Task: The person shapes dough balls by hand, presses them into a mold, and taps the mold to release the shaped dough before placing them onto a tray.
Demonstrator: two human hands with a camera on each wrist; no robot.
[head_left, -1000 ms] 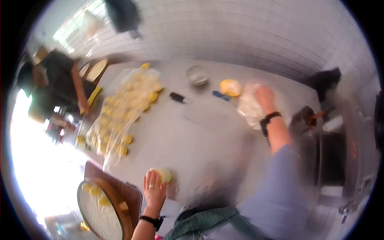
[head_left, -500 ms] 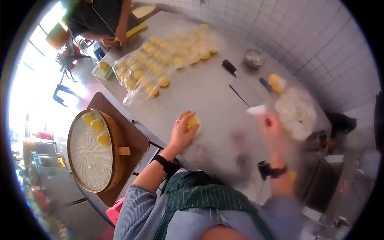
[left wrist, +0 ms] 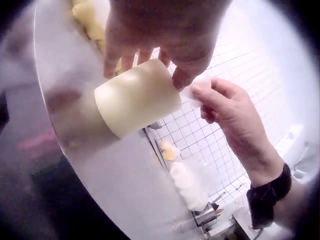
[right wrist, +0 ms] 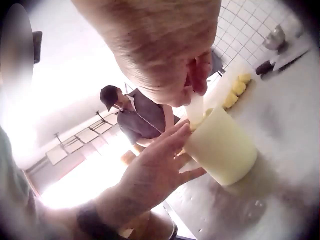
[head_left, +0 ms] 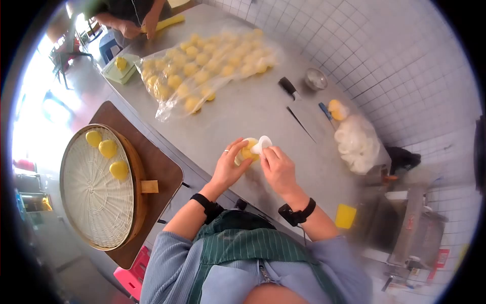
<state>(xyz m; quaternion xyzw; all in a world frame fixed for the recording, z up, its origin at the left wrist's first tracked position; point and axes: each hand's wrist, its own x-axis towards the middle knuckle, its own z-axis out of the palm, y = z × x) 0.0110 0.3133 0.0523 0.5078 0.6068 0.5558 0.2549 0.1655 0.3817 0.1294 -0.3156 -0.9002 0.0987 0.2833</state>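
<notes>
A pale yellow cylindrical container stands on the metal table near its front edge, with something yellow inside its top in the head view. My left hand curls its fingers and thumb around the container's rim. Over the mouth, my right hand pinches a small white piece between thumb and fingers. In the right wrist view that white piece reaches to the rim of the container, beside the fingers of my left hand.
Yellow dough pieces lie under clear plastic at the table's far left. A cleaver, a metal bowl and a bag of white pieces are to the right. A round woven tray stands left; another person works beyond.
My right hand has moved left from beside the bag to the container, bringing the white piece over it. The left hand has gone from lying on the container's top to gripping its rim.
</notes>
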